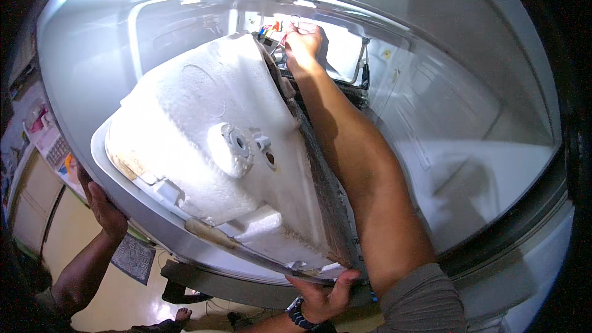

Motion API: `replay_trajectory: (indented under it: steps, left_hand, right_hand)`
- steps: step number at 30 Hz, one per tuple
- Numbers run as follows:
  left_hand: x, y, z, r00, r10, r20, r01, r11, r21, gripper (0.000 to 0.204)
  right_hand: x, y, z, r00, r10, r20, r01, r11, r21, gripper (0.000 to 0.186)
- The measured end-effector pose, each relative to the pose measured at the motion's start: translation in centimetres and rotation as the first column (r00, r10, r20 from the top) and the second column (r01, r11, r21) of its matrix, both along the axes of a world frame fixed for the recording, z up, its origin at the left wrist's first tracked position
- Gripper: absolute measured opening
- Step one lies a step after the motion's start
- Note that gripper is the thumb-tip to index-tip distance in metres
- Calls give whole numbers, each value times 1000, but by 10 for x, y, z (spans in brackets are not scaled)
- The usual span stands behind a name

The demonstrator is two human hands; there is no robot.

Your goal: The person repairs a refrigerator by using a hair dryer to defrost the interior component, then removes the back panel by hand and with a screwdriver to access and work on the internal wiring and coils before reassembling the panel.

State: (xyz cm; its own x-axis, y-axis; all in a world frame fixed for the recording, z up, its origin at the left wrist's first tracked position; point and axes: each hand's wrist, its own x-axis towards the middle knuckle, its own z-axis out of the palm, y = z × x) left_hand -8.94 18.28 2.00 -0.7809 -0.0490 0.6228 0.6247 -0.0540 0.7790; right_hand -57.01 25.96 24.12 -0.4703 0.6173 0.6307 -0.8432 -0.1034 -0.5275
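A bulky white foam panel, with moulded holes and stained edges, lies tilted inside the grey-white appliance cavity. My left hand, a dark watch on its wrist, grips the panel's lower right edge with thumb up. My right arm reaches along the panel's right side to the back wall, where my right hand has curled fingers at coloured wires and connectors. What exactly those fingers hold is too small to make out. Beside them are a white plate and dark parts partly hidden by the panel and my arm.
A co-worker's hand holds the cavity's outer edge at the left. Behind it are a cluttered shelf, a pale cupboard and a patterned mat. Cables and a bare foot show below. The cavity's dark rim curves around the right.
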Motion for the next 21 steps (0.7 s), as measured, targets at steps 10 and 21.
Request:
replay_trajectory:
  steps: [10, 21]
  left_hand:
    - [-5, 5, 8, 983, -21, 181, 5, 996, 87, 119]
    - [-4, 2, 19, 997, -74, -8, 74, 995, 70, 121]
  right_hand:
    - [-36, -7, -5, 985, -160, 70, 149, 978, 143, 10]
    - [21, 27, -17, 906, 158, 393, -196, 979, 57, 17]
